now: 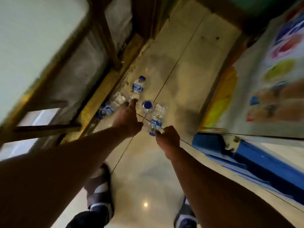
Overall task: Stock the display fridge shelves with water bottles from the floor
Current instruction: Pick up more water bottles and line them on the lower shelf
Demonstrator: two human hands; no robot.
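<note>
Several small clear water bottles with blue caps and labels are on the tiled floor (181,79). One bottle (137,86) lies with its cap pointing away; my left hand (127,118) reaches out with straight fingers, its tips at this bottle's base. Another bottle (109,105) lies along the wooden frame to the left. An upright bottle (147,106) stands between my hands. A fourth bottle (157,117) lies with its cap toward me; my right hand (167,136) has its fingers curled at its neck. The display fridge (233,152), with a blue base, is to the right.
A yellowish wooden frame (98,89) with cross bars runs along the left. The fridge's colourful printed panel (279,66) rises at the right. My sandalled left foot (98,191) and right foot (185,214) stand on the glossy tiles below my arms.
</note>
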